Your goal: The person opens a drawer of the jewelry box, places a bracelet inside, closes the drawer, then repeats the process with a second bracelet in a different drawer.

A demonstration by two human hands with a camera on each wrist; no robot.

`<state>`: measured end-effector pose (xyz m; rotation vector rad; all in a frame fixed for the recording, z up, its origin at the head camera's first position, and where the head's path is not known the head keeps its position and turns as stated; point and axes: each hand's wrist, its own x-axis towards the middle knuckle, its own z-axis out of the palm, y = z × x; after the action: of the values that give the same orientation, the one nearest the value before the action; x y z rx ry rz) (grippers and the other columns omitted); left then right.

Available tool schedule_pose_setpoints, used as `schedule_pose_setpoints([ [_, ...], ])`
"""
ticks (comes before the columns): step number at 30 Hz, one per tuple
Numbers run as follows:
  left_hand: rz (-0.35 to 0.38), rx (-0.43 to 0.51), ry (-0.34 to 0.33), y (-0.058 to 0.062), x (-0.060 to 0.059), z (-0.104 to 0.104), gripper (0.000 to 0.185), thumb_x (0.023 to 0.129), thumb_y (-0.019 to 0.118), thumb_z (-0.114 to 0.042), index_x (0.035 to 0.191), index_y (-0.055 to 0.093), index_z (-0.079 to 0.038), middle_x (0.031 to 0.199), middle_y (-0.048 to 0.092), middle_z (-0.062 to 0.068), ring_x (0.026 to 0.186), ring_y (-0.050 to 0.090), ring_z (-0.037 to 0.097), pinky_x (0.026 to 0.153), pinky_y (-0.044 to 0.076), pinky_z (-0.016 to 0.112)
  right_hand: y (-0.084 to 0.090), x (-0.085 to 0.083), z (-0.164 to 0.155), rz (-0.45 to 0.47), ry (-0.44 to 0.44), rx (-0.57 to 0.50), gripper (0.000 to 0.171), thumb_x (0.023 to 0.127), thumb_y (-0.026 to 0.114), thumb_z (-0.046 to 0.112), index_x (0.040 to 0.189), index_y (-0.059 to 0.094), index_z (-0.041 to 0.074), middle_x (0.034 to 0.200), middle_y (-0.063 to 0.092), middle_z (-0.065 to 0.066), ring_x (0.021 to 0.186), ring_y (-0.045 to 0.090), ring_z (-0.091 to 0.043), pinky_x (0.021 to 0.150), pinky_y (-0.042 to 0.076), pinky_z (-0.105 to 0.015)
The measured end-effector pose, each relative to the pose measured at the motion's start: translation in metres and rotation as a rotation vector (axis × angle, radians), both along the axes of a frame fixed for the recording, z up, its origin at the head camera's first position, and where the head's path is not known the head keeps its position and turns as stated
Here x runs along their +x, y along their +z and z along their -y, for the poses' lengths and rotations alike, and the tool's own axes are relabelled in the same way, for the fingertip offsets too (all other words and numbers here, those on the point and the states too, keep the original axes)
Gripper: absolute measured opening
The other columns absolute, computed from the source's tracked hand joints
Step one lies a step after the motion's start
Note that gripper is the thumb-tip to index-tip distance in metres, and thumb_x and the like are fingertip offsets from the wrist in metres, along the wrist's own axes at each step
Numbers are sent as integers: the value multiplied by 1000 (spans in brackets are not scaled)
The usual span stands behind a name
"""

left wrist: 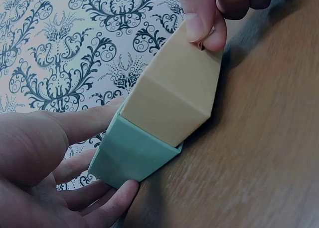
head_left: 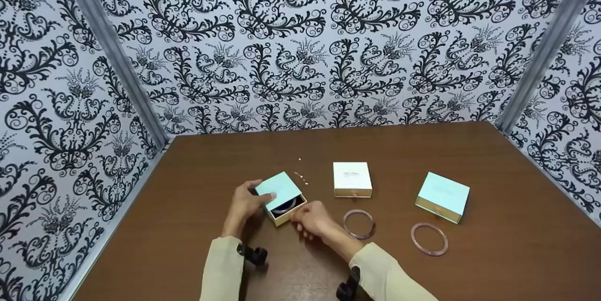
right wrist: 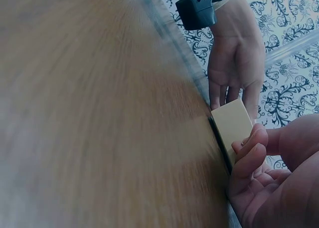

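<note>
My left hand [head_left: 245, 201] holds a small teal drawer-style gift box [head_left: 280, 188], thumb on its lid and fingers along the far left side. Its cream drawer [head_left: 290, 215] is partly out of the teal sleeve [left wrist: 134, 150]. Inside the dark gap a bangle [head_left: 292, 206] partly shows; the rest of it is hidden under the sleeve. My right hand [head_left: 315, 219] pinches the small pull tab [left wrist: 202, 45] at the drawer's front between thumb and forefinger. In the right wrist view the drawer front [right wrist: 232, 120] lies between both hands.
A white box [head_left: 352, 176] and a second teal box [head_left: 443, 195] stand closed to the right. Two pinkish bangles lie on the brown table [head_left: 211, 160]: one bangle [head_left: 345, 226] beside my right forearm, another bangle [head_left: 429, 253] farther right. Small white bits [head_left: 303, 178] lie behind the held box. Patterned walls surround the table.
</note>
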<state>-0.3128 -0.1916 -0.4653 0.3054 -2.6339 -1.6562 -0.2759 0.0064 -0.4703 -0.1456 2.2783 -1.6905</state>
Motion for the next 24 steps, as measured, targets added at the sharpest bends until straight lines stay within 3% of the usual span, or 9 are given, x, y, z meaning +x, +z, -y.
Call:
schedule_pose_setpoints([
  [12,4,6,1,2,1,-2,63,85,81,-19,141,55,-4,150,47,24,139,45,40,111,43,51,0,-4,5,-3,-20,-3,19,93,65,12,82,72,-2,49,51,6,37,44,-5,37,36,-18],
  [18,-23,19,-7,0,-2,-2,62,85,81,-16,139,56,-1,146,51,25,136,48,40,106,47,48,-4,-9,5,-43,-31,25,20,92,66,13,80,72,-1,47,50,7,36,42,-3,35,35,-18],
  [24,3,22,6,2,0,-1,63,85,81,-17,141,55,-2,148,49,25,137,48,39,107,47,48,-6,-11,9,-45,-45,31,19,92,66,14,82,73,0,47,51,7,36,42,-3,35,35,-18],
])
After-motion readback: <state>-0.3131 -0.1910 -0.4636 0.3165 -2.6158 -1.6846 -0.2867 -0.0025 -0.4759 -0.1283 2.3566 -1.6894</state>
